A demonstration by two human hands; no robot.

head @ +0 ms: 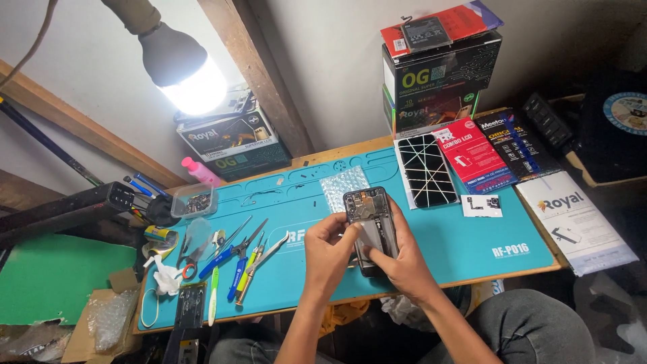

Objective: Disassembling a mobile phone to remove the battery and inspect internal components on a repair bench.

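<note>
Both hands hold an opened black smartphone w/ back cover off (370, 226), upright-ish, over the near-centre of the teal silicone repair mat (465, 249). Right hand (404, 264) fingers wrapped round phone's lower right edge, clamped. Left hand (328, 249) thumb + forefinger pinched together at phone's left edge. Bubble-wrap piece (343, 185) just beyond fingertips. Row of tweezers, scissors, screwdrivers (239, 259) well left of left fingers. Cracked black screen panel (425, 170) beyond right fingers. Bare mat right of hands to the edge.

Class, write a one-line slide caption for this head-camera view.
Both hands, left hand and right hand, hold an opened phone over a teal repair mat beside tools.
</note>
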